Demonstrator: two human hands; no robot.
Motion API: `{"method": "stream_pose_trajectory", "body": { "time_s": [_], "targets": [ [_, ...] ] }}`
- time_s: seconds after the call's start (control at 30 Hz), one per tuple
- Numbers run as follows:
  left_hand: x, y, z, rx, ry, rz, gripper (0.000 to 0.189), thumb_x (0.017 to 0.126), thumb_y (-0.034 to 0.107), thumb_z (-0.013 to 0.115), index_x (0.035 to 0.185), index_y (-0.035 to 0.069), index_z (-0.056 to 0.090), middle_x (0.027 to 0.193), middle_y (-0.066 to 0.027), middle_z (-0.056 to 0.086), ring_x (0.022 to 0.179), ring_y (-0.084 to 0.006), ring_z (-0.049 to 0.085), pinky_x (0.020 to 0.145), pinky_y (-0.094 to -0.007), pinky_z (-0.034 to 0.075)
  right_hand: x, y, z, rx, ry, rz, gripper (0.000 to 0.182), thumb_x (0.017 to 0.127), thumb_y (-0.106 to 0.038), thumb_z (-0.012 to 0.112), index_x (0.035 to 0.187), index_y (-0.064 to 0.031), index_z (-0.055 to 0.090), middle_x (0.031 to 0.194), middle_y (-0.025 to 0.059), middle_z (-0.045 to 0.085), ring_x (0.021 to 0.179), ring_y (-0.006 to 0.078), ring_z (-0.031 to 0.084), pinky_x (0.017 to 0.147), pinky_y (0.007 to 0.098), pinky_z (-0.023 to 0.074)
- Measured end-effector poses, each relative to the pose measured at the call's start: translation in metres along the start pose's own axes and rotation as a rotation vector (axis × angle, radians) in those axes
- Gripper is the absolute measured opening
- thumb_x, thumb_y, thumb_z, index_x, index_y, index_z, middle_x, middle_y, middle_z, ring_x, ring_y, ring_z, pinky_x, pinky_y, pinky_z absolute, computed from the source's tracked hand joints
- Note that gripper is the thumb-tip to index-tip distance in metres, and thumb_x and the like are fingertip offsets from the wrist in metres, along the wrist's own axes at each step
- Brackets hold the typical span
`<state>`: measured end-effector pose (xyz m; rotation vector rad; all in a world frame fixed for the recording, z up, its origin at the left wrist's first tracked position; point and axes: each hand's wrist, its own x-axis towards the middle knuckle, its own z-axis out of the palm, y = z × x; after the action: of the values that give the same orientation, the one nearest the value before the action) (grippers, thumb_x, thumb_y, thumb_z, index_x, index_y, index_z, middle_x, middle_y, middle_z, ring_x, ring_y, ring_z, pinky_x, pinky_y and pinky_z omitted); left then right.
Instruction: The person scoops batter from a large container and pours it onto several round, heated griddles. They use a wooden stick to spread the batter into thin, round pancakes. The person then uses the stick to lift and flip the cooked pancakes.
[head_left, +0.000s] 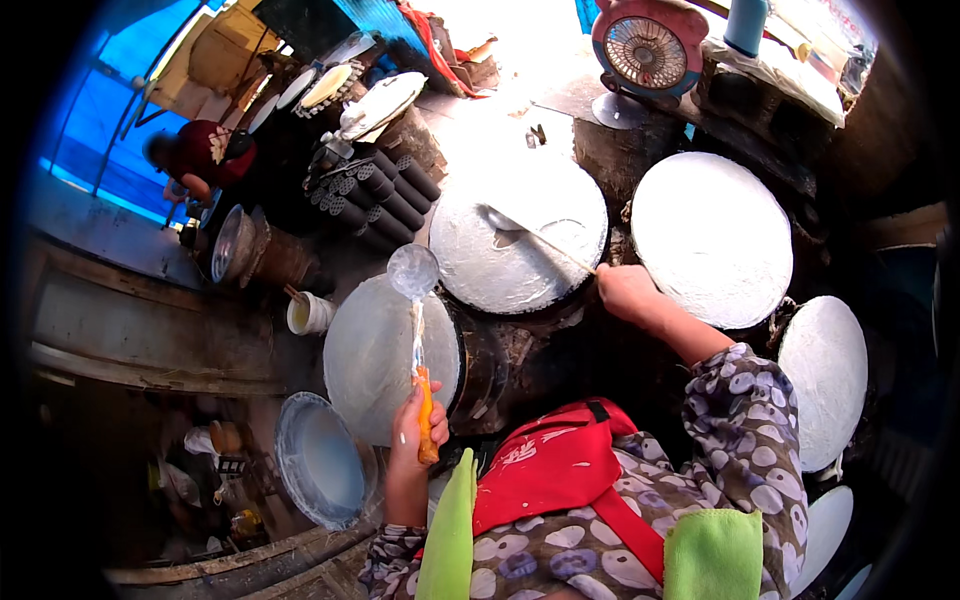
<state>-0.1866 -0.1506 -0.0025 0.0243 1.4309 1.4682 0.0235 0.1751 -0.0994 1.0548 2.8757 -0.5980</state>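
Note:
My left hand (417, 427) grips the orange handle of a metal ladle (413, 271), whose bowl is up over the edge of a round griddle (386, 352) coated with pale batter. White batter streaks the ladle's shaft. My right hand (628, 292) holds a thin wooden stick (551, 245), which reaches across a second round griddle (480, 262) covered in white batter. At its far end a pale blade or spreader lies on the surface, by a dark gap in the layer. A third white-covered griddle (712, 240) stands to the right of my right hand.
A basin of whitish liquid (330, 457) stands at lower left, near a small white bucket (310, 313). Cylindrical coal briquettes (386, 199) are stacked beyond. A pink fan (645, 52) stands at the back. More round griddles (823, 382) line the right. Another person (214, 154) is at far left.

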Motion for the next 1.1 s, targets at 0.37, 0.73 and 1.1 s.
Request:
{"method": "stream_pose_trajectory", "body": {
  "time_s": [0.37, 0.73, 1.1],
  "targets": [
    [-0.004, -0.001, -0.002, 0.078, 0.017, -0.033, 0.037, 0.096, 0.037, 0.042, 0.112, 0.003, 0.046, 0.061, -0.0017, 0.041, 0.041, -0.0091, 0.038, 0.038, -0.0227, 0.033, 0.015, 0.001, -0.019, -0.116, -0.109, -0.073, 0.018, 0.084, -0.011, 0.042, 0.084, 0.0004, 0.056, 0.077, 0.0212, 0.063, 0.075, 0.0372, 0.063, 0.067, 0.0467, 0.0485],
    [0.015, -0.001, -0.003, 0.163, 0.001, -0.027, 0.035, 0.094, 0.033, 0.050, 0.112, 0.004, 0.046, 0.062, -0.0027, 0.045, 0.041, -0.0097, 0.043, 0.037, -0.0229, 0.035, -0.003, -0.003, 0.005, -0.129, 0.000, -0.009, 0.012, 0.084, -0.010, 0.044, 0.085, -0.0006, 0.051, 0.070, 0.0159, 0.063, 0.068, 0.0325, 0.064, 0.061, 0.0433, 0.0501],
    [0.035, -0.006, -0.008, 0.216, -0.028, 0.027, 0.024, 0.091, 0.026, 0.054, 0.106, 0.007, 0.048, 0.063, -0.0024, 0.047, 0.039, -0.0097, 0.044, 0.034, -0.0231, 0.036, -0.060, -0.114, 0.093, 0.200, 0.065, 0.301, 0.013, 0.084, -0.012, 0.045, 0.084, 0.0000, 0.051, 0.067, 0.0209, 0.063, 0.064, 0.0362, 0.065, 0.059, 0.0468, 0.0514]
  ]
}}
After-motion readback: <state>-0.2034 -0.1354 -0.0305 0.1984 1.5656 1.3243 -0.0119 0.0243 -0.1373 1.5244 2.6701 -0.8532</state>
